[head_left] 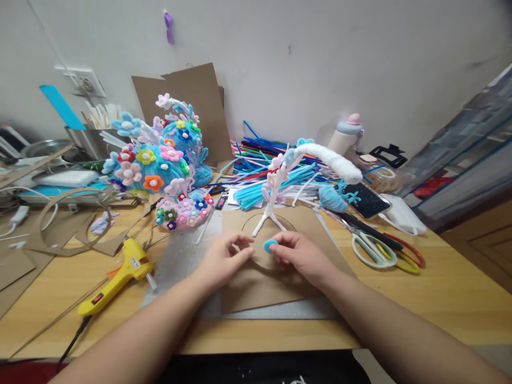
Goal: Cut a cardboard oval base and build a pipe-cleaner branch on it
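Note:
My right hand [301, 255] pinches a small blue pipe-cleaner loop [270, 245] between thumb and fingers, just above a brown cardboard sheet [256, 288] with a circle cut into it. My left hand [224, 257] rests beside it on the cardboard, fingers curled with the tips close to the loop; I cannot make out anything held in it. Just beyond the hands stands a white pipe-cleaner tree [276, 197] with pink and blue blossoms and a thick fuzzy white branch [336, 160].
A yellow glue gun [120, 274] lies at the left. Behind it stands a blue fuzzy sculpture covered in flowers [160, 165]. A heap of coloured pipe cleaners [260, 160], a phone [366, 200] and scissors [374, 248] lie at the back right. Cardboard offcuts [60, 234] litter the left.

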